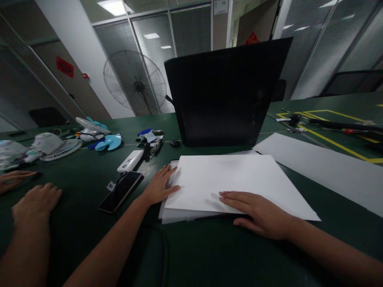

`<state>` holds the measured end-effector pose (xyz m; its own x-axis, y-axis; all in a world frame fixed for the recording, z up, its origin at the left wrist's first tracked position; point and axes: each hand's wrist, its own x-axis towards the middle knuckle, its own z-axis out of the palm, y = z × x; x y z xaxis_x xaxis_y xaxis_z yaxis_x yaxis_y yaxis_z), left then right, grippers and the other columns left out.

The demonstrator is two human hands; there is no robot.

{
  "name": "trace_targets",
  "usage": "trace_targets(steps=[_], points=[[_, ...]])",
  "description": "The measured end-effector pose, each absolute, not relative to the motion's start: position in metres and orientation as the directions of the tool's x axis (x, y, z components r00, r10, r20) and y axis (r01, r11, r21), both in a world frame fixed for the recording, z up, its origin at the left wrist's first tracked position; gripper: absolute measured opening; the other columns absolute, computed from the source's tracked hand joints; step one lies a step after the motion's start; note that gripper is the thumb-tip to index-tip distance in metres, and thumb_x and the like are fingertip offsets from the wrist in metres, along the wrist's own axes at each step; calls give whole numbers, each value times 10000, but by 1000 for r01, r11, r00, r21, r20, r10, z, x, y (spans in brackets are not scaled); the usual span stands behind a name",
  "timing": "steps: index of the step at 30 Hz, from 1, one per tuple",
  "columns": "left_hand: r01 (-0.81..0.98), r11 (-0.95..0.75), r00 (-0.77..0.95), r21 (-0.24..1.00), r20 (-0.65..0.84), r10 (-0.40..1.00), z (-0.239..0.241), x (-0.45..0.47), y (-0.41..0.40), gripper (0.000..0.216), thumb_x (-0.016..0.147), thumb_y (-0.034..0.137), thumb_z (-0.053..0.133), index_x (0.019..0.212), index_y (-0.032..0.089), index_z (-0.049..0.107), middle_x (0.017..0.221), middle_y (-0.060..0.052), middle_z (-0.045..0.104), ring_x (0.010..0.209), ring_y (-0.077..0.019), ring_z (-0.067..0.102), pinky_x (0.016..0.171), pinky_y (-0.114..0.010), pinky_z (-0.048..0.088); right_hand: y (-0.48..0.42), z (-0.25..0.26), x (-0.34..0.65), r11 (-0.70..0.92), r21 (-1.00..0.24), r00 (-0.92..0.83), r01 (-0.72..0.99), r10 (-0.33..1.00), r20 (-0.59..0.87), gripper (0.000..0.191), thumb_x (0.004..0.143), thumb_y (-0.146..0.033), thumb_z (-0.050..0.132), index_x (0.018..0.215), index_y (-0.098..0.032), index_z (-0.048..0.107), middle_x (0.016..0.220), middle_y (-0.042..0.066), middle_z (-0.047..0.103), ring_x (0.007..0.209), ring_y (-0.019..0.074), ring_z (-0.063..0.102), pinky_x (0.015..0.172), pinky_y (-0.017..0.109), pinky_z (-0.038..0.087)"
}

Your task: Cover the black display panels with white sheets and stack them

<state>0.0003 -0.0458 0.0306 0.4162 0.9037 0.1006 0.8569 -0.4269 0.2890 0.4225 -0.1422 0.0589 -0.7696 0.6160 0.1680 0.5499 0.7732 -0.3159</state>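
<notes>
A large white sheet of paper [221,175] lies flat in front of me, over a thin pale layer [185,217] that shows along its front and left edges. At the sheet's left edge my left hand [160,185] rests with fingers stretched out and thumb over the paper. My right hand [257,211] lies on the front part of the sheet, its fingers extended flat and its thumb below the front edge. Neither hand grips anything. Behind the paper stands a tall black panel [221,99], tilted back.
Left of the sheet lie a phone [121,191] and a white device [131,160]. Another person's hands [37,201] rest at far left, near disassembled fan parts [62,147]. A second white sheet [323,167] lies right, before yellow tape [338,145]. A floor fan [138,85] stands beyond.
</notes>
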Motion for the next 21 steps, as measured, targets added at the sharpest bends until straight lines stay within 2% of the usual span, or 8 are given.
trace_targets(steps=[3,6,9,11,14,16,21], points=[[847,-453,445,279,95,891,32,0,-46,833,950,703,571,1648,306,348,1729,-115,285,1584,-409,244,1254,-632,246,-115,51,460,613,-301,-569,731,790,228,593,1060,-449,467,1633,-315,394,1630,69,445,1491,286,437,1214,538,395],[839,-474,470,267,84,879,32,0,-46,651,1008,614,505,1596,340,454,1729,-80,293,1587,-411,231,1255,-644,233,-80,38,527,275,-237,-208,932,940,271,612,1085,-466,356,1634,-197,375,1636,146,417,1484,321,422,1214,555,356],[840,-474,470,264,82,879,31,1,-44,587,1026,595,459,1545,330,537,1732,-77,286,1591,-418,214,1257,-649,222,-59,27,601,-15,-149,41,989,984,174,665,1083,-496,335,1616,-100,377,1675,227,300,1519,353,341,1236,549,260],[841,-467,459,273,97,883,31,2,-45,608,1016,615,474,1528,298,560,1732,-100,278,1591,-416,215,1260,-633,232,-56,26,637,-162,-127,171,979,983,63,724,1062,-570,370,1589,-76,420,1663,264,296,1510,370,348,1201,528,297],[839,-456,437,297,131,890,31,4,-46,637,969,664,546,1457,264,626,1733,-119,269,1578,-412,263,1259,-599,272,-61,30,659,-240,-120,239,963,971,-20,771,1034,-661,365,1537,-93,508,1619,266,378,1429,373,454,1102,485,396],[837,-449,425,313,147,893,33,5,-47,645,931,704,585,1389,260,673,1732,-118,273,1556,-417,316,1252,-597,295,-64,35,657,-257,-103,255,961,966,-37,739,1043,-658,313,1510,-136,549,1572,246,456,1351,372,525,1039,484,426],[819,-478,450,317,161,878,37,4,-52,660,869,750,643,1288,247,729,1709,-144,320,1542,-417,349,1262,-597,273,-66,47,641,-299,-58,297,953,954,-28,604,1069,-411,230,1485,-131,566,1293,301,637,1133,411,638,904,538,433]])
